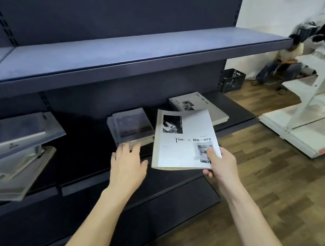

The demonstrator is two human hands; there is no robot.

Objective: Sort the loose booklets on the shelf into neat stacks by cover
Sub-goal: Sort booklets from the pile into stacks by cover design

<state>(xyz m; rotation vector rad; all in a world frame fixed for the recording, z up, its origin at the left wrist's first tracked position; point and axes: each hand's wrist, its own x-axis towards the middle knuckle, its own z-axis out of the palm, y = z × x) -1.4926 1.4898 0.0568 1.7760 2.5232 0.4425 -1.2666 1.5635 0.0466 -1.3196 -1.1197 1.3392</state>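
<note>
My right hand [220, 162] pinches the near right corner of a white booklet [183, 138] titled "Time & Memory", held tilted in the air in front of the dark shelf [237, 109]. My left hand [127, 166] reaches forward with straight fingers, its fingertips touching the front edge of a stack of dark-covered booklets [131, 125] on that shelf. A stack of white-covered booklets [216, 110] lies further right on the same shelf, partly hidden by the held booklet. At the far left, several loose booklets [13, 157] lie tilted in a messy pile.
An upper shelf [126, 54] juts out above the booklets. To the right are a wooden floor [273, 190], a black crate [232, 79], white shelf panels [315, 119] lying on the floor and a seated person [287, 58] in the background.
</note>
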